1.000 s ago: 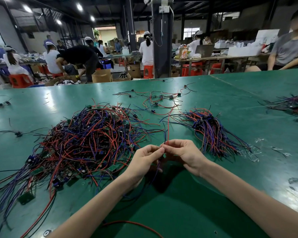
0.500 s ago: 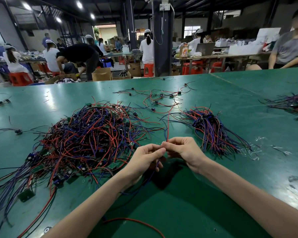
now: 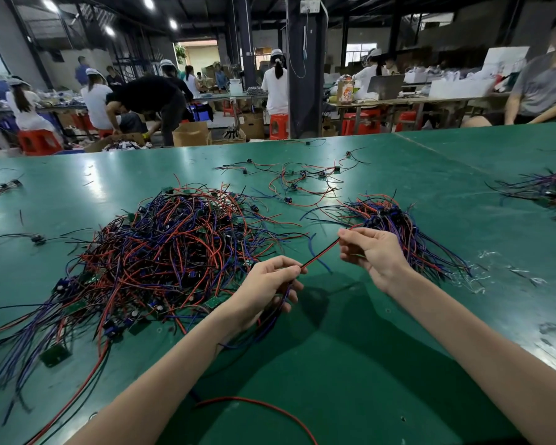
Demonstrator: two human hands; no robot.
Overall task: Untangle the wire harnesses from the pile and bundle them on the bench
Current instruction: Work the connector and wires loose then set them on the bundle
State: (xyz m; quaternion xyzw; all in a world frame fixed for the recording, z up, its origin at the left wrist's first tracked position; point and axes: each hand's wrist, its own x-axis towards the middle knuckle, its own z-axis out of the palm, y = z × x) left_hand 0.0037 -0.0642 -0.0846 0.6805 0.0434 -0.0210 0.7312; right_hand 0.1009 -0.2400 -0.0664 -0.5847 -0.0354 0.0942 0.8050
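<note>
A big tangled pile of red, blue and black wire harnesses (image 3: 170,252) with small green boards lies on the green bench (image 3: 350,364), left of centre. A sorted bundle (image 3: 395,226) lies to the right of it. My left hand (image 3: 264,287) grips a few harnesses, whose blue and black wires hang below its fingers. My right hand (image 3: 371,255) pinches the far end of a red and black wire pair (image 3: 320,256), stretched taut between both hands. The right hand sits just in front of the sorted bundle.
Several loose harnesses (image 3: 299,181) are scattered further back. Another wire heap (image 3: 546,191) lies at the right edge, and single harnesses lie at the far left (image 3: 4,187). A loose red wire (image 3: 264,409) curls near the front edge. People work at benches behind.
My hands were together in front of me; now they have pulled apart. The right hand has moved right and up, drawing the red and black wire straight out of the left hand's grip.
</note>
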